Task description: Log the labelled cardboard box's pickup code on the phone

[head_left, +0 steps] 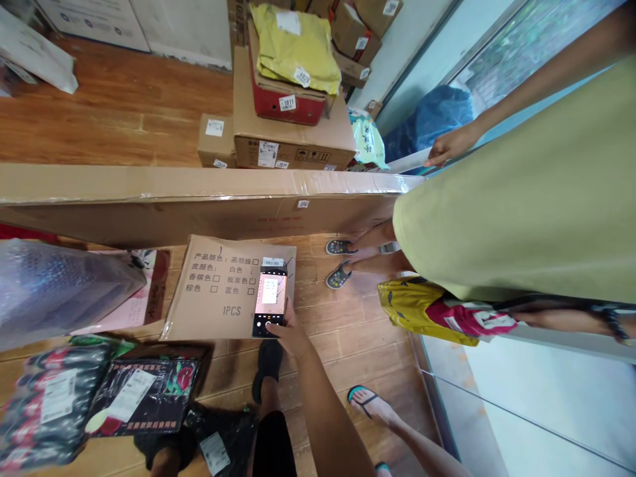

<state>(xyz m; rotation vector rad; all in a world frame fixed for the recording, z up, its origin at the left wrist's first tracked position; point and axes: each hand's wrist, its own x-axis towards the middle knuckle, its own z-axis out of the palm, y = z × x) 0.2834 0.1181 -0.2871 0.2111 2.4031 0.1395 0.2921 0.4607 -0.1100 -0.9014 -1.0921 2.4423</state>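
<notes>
My right hand (293, 332) grips a smartphone (271, 295) with its thumb on the lower part of the screen, near the shutter button. The phone is upright above a flat cardboard box (223, 291) printed with Chinese text and "1PCS". Its lit screen shows a camera picture of a white label on a box. A strip of white label (273, 262) shows just past the phone's top edge. My left hand is out of view.
A long cardboard carton (199, 182) lies across the floor, with stacked boxes and a yellow parcel (298, 50) behind it. Bottle packs (54, 404) and a black parcel (146, 397) lie left. A person in a light green garment (521, 199) stands right; another person's sandalled foot (370, 403) shows below.
</notes>
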